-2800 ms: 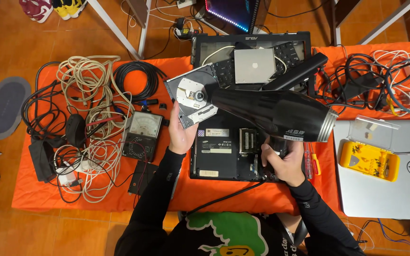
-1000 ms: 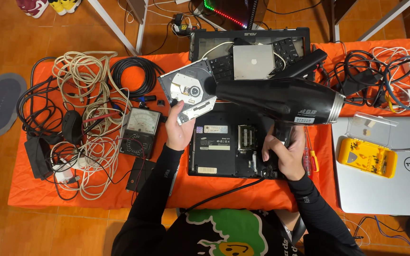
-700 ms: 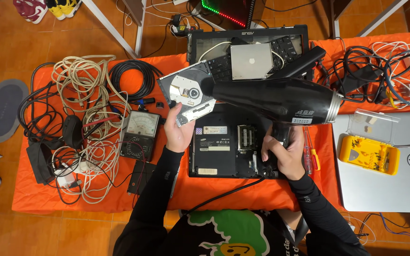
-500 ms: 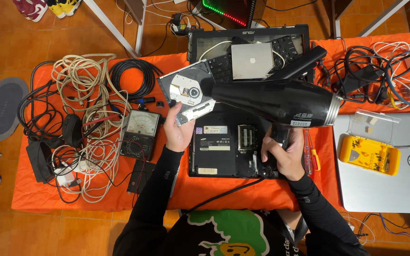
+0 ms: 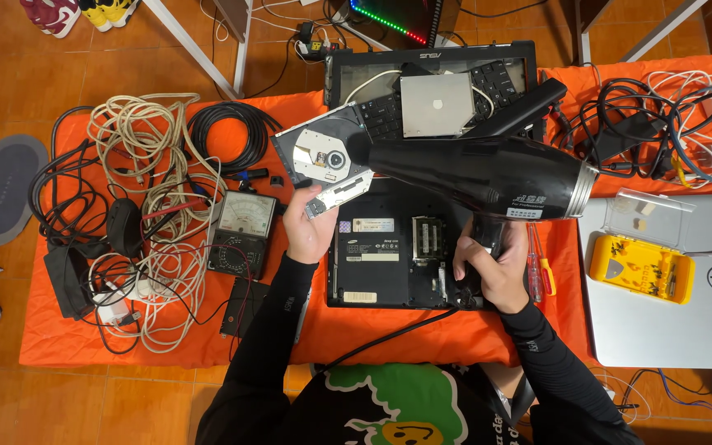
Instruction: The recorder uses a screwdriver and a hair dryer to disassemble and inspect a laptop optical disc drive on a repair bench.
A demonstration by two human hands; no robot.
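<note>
Gripping the handle of a big black hair dryer (image 5: 488, 175), right hand (image 5: 490, 268) is closed round it, barrel held level over the middle of the bench (image 5: 166, 346), nozzle toward the left. Left hand (image 5: 308, 232) is closed on the lower edge of a silver optical drive (image 5: 325, 158), tilted, lifted just in front of the nozzle.

Under both: black laptop base (image 5: 389, 255), underside up, near the front edge. Just right of it, touching the right hand's side, a screwdriver (image 5: 532, 265) with red and yellow handle.

Left of the left hand: analogue meter (image 5: 244, 221), then tangled white cables (image 5: 158, 198) and a black cable coil (image 5: 228, 136) toward the back left corner.

Back edge, centre: second open laptop (image 5: 430, 82) with keyboard exposed, grey plate lying on it.

Right side: yellow parts case (image 5: 640, 268), clear lid up, resting on a closed silver laptop (image 5: 677, 330). More cables (image 5: 661, 124) at back right corner.
</note>
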